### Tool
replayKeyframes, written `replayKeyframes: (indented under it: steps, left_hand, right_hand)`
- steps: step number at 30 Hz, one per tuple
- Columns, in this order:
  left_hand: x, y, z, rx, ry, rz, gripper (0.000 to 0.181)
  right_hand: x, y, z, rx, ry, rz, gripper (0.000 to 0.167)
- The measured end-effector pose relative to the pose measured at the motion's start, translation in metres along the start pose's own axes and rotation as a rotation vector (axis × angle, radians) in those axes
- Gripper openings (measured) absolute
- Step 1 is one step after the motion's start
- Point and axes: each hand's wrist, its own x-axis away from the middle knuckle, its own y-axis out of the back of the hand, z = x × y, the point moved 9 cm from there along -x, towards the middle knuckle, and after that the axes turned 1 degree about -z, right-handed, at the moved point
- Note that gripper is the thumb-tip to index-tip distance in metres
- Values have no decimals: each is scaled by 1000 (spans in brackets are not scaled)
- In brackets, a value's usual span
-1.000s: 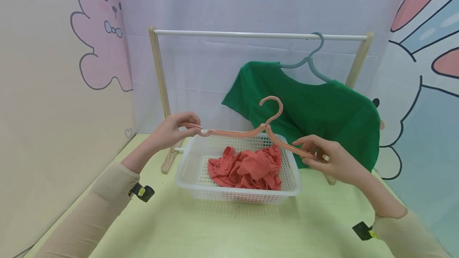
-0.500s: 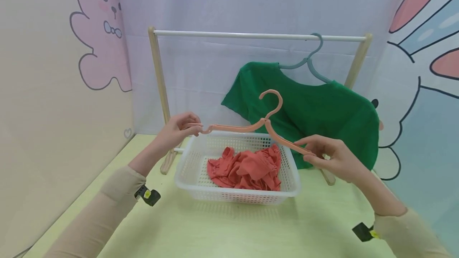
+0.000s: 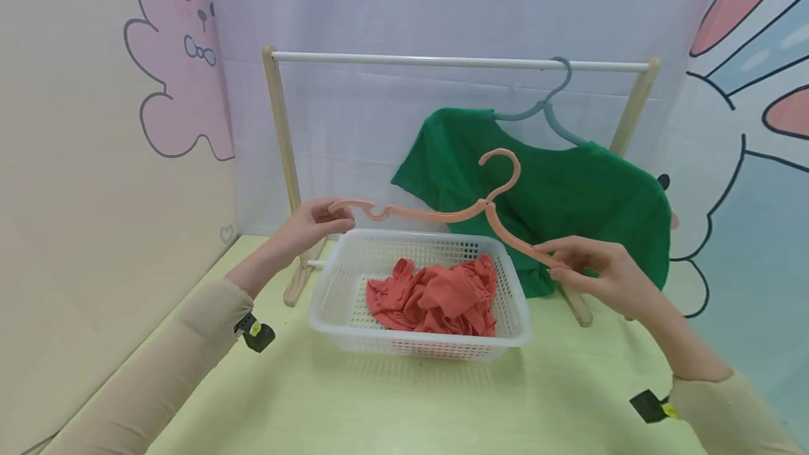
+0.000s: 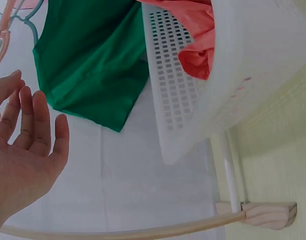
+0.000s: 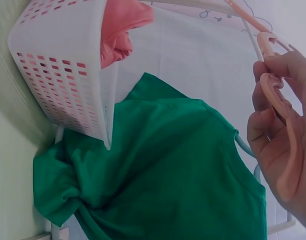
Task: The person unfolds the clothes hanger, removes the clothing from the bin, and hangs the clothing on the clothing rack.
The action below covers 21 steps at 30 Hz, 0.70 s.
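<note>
A peach-pink clothes hanger (image 3: 437, 216) is held up above the back of the white basket (image 3: 417, 341), its hook upward. My right hand (image 3: 600, 274) pinches the hanger's right arm between thumb and fingers; in the right wrist view the hanger (image 5: 291, 150) crosses that hand. By the other end of the hanger is my left hand (image 3: 312, 225), fingers loosely bent and thumb apart. The left wrist view has this hand (image 4: 30, 145) with relaxed fingers and nothing in its palm. Inside the basket lies a crumpled coral-red garment (image 3: 445, 295).
Behind the basket stands a clothes rack with a white rail (image 3: 404, 60) and wooden posts. From the rail's right part a green T-shirt (image 3: 537, 188) hangs on a blue-grey hanger (image 3: 550, 102). All stands on a pale yellow-green tabletop (image 3: 404, 406), with printed cloth walls around.
The hanger has risen and shifted right with my right hand. Its left end has come out of my left hand, whose fingers have loosened. Basket, garment and T-shirt stay put.
</note>
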Motion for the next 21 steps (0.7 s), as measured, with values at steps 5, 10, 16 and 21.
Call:
replayKeyframes:
  steps: [5, 10, 16, 21]
  left_hand:
    - [-6, -17, 3, -118, -21, 107, 14]
    - [-11, -59, 1, -247, -58, 282, 13]
    - [-17, -109, -14, -317, -131, 373, 24]
    - [-21, -146, -31, -352, -191, 415, 40]
  right_hand:
    - [0, 12, -2, -23, -3, -34, 40]
    - [1, 18, -3, -47, 30, -55, 42]
    - [2, 22, -8, -79, 12, -69, 42]
    - [2, 26, -11, -65, 2, -87, 41]
